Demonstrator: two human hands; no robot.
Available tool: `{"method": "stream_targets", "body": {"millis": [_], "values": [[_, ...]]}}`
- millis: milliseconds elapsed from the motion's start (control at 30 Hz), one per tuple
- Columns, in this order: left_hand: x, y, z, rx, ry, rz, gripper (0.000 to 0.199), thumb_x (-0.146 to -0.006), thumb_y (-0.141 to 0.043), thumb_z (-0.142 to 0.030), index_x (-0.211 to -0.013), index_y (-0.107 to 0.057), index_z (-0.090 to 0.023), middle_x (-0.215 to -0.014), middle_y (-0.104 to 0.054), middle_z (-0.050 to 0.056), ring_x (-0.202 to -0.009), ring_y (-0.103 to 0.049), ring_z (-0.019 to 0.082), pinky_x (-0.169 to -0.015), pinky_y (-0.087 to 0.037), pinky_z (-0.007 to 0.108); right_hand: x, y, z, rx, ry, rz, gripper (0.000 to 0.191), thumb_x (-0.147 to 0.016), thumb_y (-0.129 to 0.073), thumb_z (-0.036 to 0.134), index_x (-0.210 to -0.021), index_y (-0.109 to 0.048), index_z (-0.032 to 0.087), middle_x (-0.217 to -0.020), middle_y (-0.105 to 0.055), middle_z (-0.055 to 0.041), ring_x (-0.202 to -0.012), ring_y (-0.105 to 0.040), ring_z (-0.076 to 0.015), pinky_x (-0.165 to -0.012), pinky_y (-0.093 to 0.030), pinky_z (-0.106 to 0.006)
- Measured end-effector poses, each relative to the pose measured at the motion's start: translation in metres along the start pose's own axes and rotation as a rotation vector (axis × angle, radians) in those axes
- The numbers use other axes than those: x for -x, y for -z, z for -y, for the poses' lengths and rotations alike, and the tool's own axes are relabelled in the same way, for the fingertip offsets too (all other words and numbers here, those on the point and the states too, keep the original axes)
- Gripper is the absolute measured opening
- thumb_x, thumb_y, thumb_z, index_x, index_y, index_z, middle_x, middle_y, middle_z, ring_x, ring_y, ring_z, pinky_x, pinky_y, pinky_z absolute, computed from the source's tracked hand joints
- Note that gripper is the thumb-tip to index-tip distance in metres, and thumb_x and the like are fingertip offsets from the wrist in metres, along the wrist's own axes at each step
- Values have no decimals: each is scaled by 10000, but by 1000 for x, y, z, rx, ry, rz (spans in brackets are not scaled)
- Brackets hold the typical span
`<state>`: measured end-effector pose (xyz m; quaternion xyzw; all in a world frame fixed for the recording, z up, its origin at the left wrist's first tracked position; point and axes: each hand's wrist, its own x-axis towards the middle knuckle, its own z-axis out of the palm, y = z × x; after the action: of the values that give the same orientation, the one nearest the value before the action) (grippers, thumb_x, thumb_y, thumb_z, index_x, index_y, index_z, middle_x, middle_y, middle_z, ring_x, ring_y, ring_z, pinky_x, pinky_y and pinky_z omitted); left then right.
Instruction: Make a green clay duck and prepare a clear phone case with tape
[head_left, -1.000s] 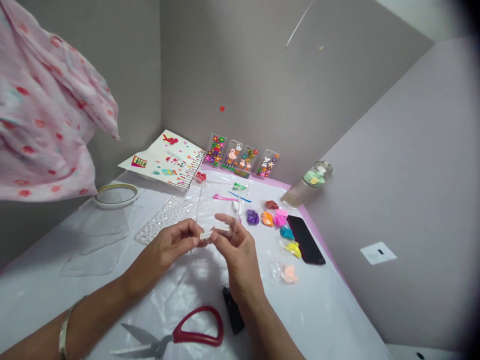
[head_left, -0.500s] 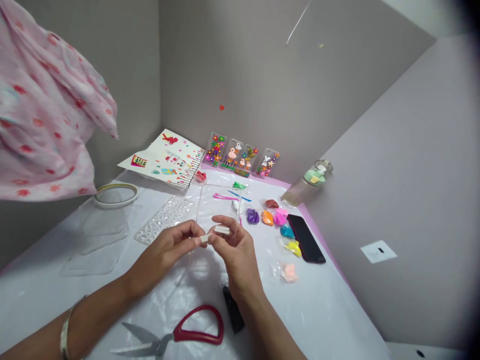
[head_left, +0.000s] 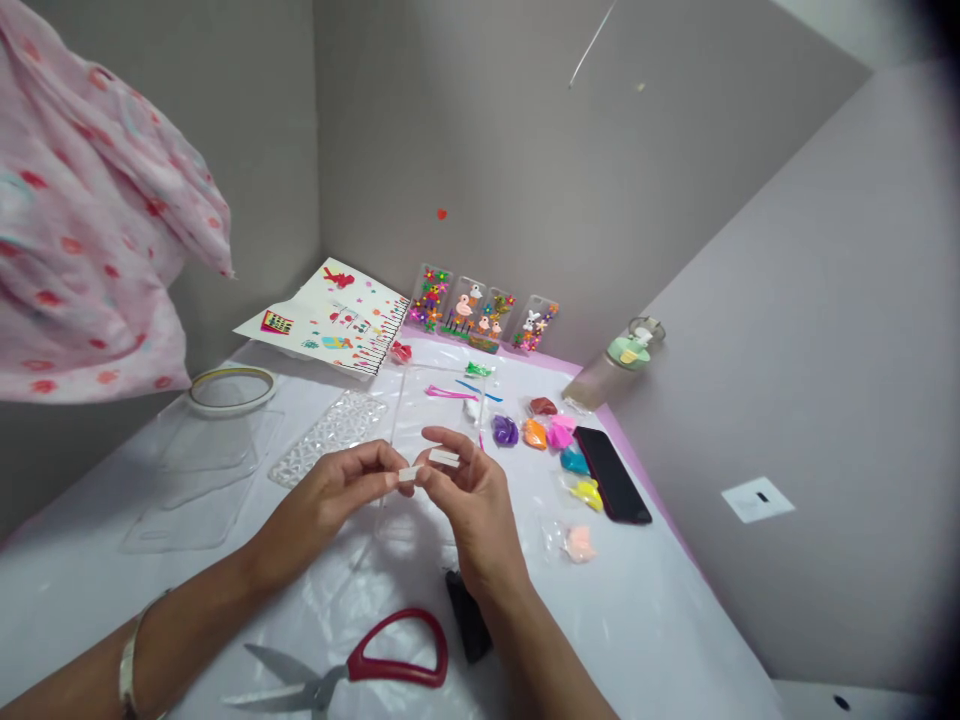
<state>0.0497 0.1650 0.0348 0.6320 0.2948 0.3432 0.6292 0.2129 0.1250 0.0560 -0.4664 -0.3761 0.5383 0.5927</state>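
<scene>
My left hand (head_left: 352, 487) pinches one end of a short white strip (head_left: 409, 474), perhaps cut tape, between thumb and fingertips. The thumb and a finger of my right hand (head_left: 472, 495) grip the strip's other end. More white strips (head_left: 444, 458) rest against the fingers of that same hand, side by side. Beneath both hands lies a clear phone case (head_left: 405, 400), partly covered by them. Nearer me, a pair of scissors (head_left: 397, 648) with red handles rests with its blades apart. A black object (head_left: 466, 618) sits beside the right wrist, partly hidden by it.
Several bags of coloured clay, one purple (head_left: 505, 431), lie right of the hands near a phone (head_left: 612, 476). Left are a tape roll (head_left: 232, 388), clear cases (head_left: 187, 510) and a textured sheet (head_left: 328, 438). Decorated cases (head_left: 465, 308), a drawing pad (head_left: 330, 318) and a bottle (head_left: 611, 365) stand behind.
Almost nothing differs. The view shifts very slightly, and both hands keep the same pinch on the white strip.
</scene>
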Motion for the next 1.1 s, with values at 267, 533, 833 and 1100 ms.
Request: {"method": "stream_targets", "body": {"millis": [267,533,833,1100], "values": [[-1,2,1,-34,-15,-47,254,-991,-568,-440,-870,-630,-226,-877,-624,-7,-912,-580,199,-871,-408,311,0,1,1,-24,-47,46,348,-669,-857,262,-981,-716,198,-741,-698,49,-674,-659,-110,-718,-516,-238],[-1,0,-2,-52,5,18,252,-992,-551,-457,-880,-592,-235,-879,-595,-17,-891,-562,185,-825,-409,286,-1,6,3,7,-34,48,352,-639,-899,288,-941,-735,211,-674,-695,62,-617,-652,-116,-718,-525,-256],[-1,4,2,-26,11,34,220,-988,-565,-425,-873,-588,-239,-880,-578,-14,-912,-537,193,-832,-394,295,-7,15,3,33,-10,-37,158,-719,-832,319,-796,-750,208,-699,-700,27,-695,-613,-117,-727,-477,-238],[0,1,-1,-37,-3,-157,234,-950,-629,-443,-855,-644,-230,-821,-617,-9,-839,-576,193,-814,-437,305,0,4,5,112,-73,126,150,-741,-801,331,-737,-748,192,-716,-718,5,-712,-625,-138,-739,-481,-261]]}}
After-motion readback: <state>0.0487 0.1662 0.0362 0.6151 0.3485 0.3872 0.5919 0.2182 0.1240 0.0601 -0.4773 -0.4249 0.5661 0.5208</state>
